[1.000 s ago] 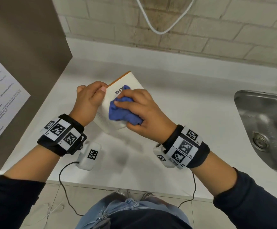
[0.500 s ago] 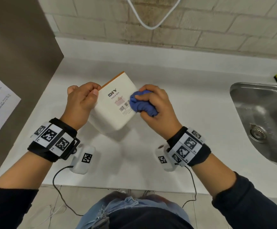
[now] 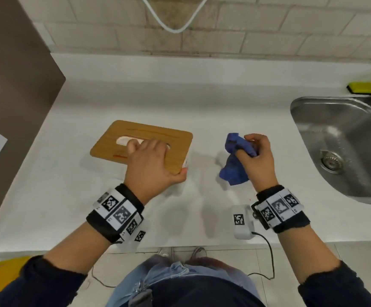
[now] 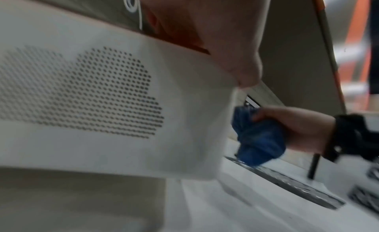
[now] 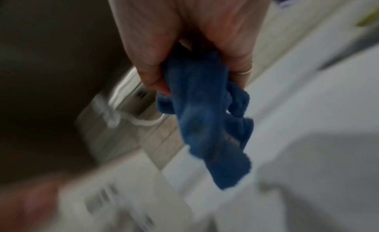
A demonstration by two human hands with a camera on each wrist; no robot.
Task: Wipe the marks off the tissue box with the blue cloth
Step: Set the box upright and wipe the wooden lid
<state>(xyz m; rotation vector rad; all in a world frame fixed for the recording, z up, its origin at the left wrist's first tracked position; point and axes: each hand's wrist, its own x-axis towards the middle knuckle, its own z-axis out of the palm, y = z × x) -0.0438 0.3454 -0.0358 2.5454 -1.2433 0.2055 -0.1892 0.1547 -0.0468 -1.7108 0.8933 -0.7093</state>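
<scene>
Half a second ago the tissue box point(image 3: 140, 140) was tilted up with its white labelled side toward the camera and the blue cloth point(image 3: 235, 160) pressed against it; now the box sits flat on the white counter point(image 3: 202, 107) with its wooden lid facing up, and the cloth has come away from it. Left of the sink point(image 3: 335, 134), well apart from its rim, the box rests under the left hand point(image 3: 152, 167), whose fingers lie over the lid's near right corner while the thumb wraps the box's right edge. Red lines show on the lid, one along its far side and a short one near its front edge. Between the box and the sink, the right hand point(image 3: 257, 160) holds the cloth bunched in curled fingers, a loose end hanging down toward the counter. The right wrist view, though blurred, shows thumb and fingers pinching the cloth's upper part. Behind the sink's far corner lies a yellow-green sponge point(image 3: 365, 87).
</scene>
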